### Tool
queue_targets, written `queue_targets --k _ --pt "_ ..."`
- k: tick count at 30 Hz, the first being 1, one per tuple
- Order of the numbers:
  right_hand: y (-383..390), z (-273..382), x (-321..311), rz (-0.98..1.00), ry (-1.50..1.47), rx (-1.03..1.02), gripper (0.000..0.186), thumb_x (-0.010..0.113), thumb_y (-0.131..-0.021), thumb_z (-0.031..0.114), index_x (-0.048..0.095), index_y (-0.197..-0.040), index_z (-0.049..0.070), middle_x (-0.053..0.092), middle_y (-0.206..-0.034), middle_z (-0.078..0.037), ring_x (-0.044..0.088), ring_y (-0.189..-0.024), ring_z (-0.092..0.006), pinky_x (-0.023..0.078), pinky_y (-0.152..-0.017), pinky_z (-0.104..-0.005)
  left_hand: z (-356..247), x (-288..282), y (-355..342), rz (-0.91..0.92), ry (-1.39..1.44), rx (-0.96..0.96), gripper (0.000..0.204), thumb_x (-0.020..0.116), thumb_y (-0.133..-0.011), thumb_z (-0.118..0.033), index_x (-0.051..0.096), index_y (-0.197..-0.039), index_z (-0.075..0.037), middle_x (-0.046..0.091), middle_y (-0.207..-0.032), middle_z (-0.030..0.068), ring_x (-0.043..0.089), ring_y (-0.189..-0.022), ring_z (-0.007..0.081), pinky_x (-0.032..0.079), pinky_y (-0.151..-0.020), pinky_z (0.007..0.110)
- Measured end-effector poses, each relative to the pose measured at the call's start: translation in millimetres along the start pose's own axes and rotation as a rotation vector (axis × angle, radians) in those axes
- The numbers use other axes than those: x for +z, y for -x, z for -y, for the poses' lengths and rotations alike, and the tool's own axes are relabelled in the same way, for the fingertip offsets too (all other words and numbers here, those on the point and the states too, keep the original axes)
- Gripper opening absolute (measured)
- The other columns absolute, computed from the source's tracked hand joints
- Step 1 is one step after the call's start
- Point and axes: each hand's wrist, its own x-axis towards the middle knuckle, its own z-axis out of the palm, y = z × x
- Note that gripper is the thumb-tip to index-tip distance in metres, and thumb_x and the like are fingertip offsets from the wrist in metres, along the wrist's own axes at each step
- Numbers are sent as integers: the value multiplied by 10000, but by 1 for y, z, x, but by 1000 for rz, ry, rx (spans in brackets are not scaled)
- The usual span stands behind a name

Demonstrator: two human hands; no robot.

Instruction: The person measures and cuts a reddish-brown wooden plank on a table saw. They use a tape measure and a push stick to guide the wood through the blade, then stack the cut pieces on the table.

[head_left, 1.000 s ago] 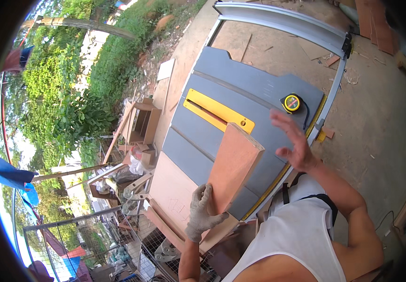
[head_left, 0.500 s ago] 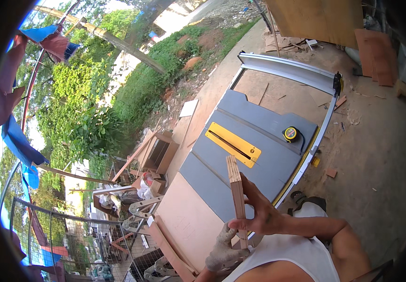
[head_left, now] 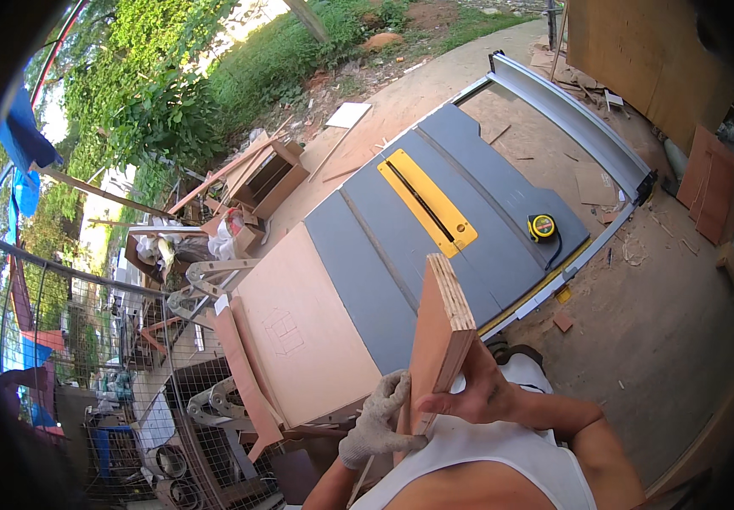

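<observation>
A short, thick plywood board point(head_left: 435, 340) stands on end in front of my chest, its layered edges showing. My left hand point(head_left: 374, 418), in a grey work glove, grips its left side near the lower end. My bare right hand point(head_left: 479, 391) holds the board from the right, thumb across the edge. Beyond it lies a grey table saw point(head_left: 367, 255) with a yellow insert plate point(head_left: 426, 200) around the slot. A yellow-and-black tape measure point(head_left: 542, 228) rests near the saw's right edge. A pale plywood sheet point(head_left: 290, 297) with a pencil sketch adjoins the saw table on the left.
An aluminium rail point(head_left: 571, 119) frames the saw's far end. A wire mesh fence point(head_left: 70, 340), folding ladder parts point(head_left: 214, 280) and wooden boxes point(head_left: 265, 178) crowd the left. Large boards point(head_left: 647, 64) lean at upper right. Scraps lie on the concrete floor point(head_left: 656, 357).
The board has turned from lying tilted over the saw to standing upright near my body. My right hand has closed on it. The view has shifted, with the tape measure staying on the saw.
</observation>
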Motion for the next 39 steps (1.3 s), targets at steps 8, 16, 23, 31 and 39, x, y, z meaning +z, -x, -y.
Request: queue_targets --k 8,16,23,31,39 --pt "-13 9 -58 122 -116 -116 1331 895 -682 431 -2 -1585 42 219 -1602 -223 304 -1466 -353 289 -1185 -494 -26 13 -4 -111 -187 124 1124 915 -575 -249 368 -1556 -210 428 -1441 221 473 -1279 392 414 -1056 486" --pt "-26 16 -95 357 113 -44 974 895 -686 156 388 -1514 68 325 -1583 -212 414 -1412 -372 431 -1115 -411 15 29 5 -287 -420 126 1155 916 -552 -236 353 -1561 -227 442 -1412 234 505 -1210 411 457 -985 492" --pt "-22 -11 -75 172 -30 -164 769 839 -680 -15 576 -1392 109 282 -1598 -226 409 -1418 -364 463 -1103 -390 25 34 7 -238 -350 58 1117 921 -514 -225 420 -1510 -159 458 -1388 243 527 -1187 410 477 -967 480" --pt "-14 -18 -75 -30 147 -174 586 811 -716 -45 628 -1266 44 438 -1490 -224 530 -1314 -355 495 -1049 -402 27 39 -2 -203 -362 13 1052 920 -527 -250 452 -1446 -42 465 -1347 241 527 -1185 408 487 -970 473" --pt "7 -53 -120 -155 457 207 456 739 -719 -35 583 -1147 -2 632 -1247 -172 637 -1092 -311 526 -898 -386 7 9 -41 2 -778 -221 925 799 -650 -421 491 -1432 -33 473 -1330 258 471 -1243 415 410 -1046 485"
